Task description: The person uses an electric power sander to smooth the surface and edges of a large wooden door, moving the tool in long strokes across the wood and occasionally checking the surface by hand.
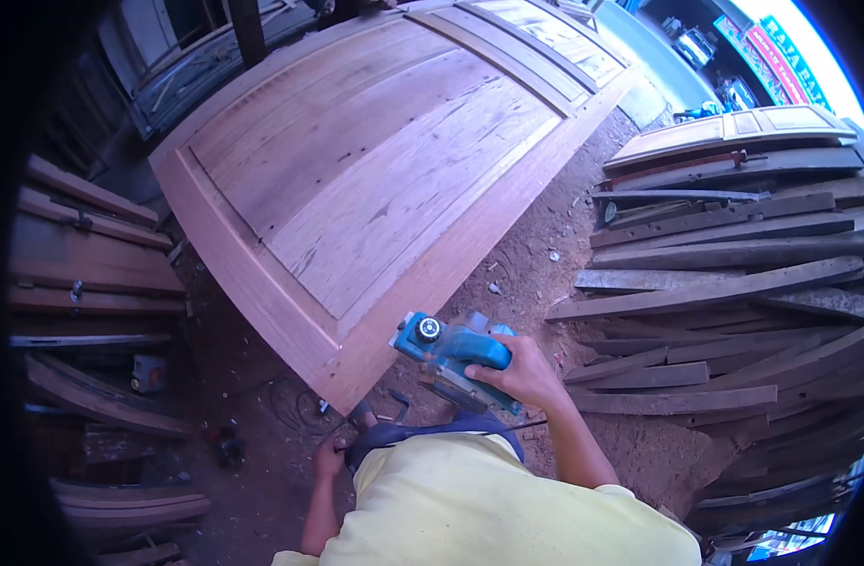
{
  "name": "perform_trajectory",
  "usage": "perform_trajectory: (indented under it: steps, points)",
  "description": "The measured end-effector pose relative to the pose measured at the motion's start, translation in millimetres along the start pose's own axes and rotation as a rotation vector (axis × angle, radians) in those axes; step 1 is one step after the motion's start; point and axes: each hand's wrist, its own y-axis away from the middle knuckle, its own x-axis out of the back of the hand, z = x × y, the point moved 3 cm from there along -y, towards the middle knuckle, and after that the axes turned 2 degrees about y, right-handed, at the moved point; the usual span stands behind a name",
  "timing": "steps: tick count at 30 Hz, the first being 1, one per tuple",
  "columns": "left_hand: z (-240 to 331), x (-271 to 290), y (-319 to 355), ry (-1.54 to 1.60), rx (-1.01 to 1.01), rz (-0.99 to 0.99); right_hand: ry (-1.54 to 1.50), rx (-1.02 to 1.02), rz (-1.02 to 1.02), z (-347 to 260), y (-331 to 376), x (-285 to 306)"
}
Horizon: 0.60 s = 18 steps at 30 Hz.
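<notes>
My right hand (526, 373) grips the rear handle of a blue electric planer (451, 354), which has a round black knob at its front. The planer's front end is at the near right edge of a large panelled wooden door (403, 160); whether it touches the wood I cannot tell. My left hand (328, 459) is low beside my left thigh, its fingers closed around a dark power cord (394, 437) that crosses in front of my waist. The fingertips are partly hidden.
Stacked planks (705, 292) fill the right side, with a pale panelled door (734, 132) on top. More timber (101, 255) lies at the left. A loose black cable (295, 407) is on the dusty ground (517, 255) under the door's near corner, among shavings and scraps.
</notes>
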Motion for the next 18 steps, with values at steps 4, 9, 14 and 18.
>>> perform_trajectory:
  steps: [4, 9, 14, 18]
  points:
    - [49, -49, -19, 0.263, 0.339, 0.030, -0.001, -0.122, 0.221, 110, 25, 88]
    - [173, -116, -51, 0.012, 0.352, 0.162, -0.083, -0.215, 0.507, 214, 40, 193]
    - [245, -157, -63, -0.205, 0.460, -0.113, -0.167, -0.382, 0.591, 281, 26, 305]
    - [313, -215, -91, 0.268, 0.587, -0.138, -0.243, -0.390, 0.616, 315, -29, 377]
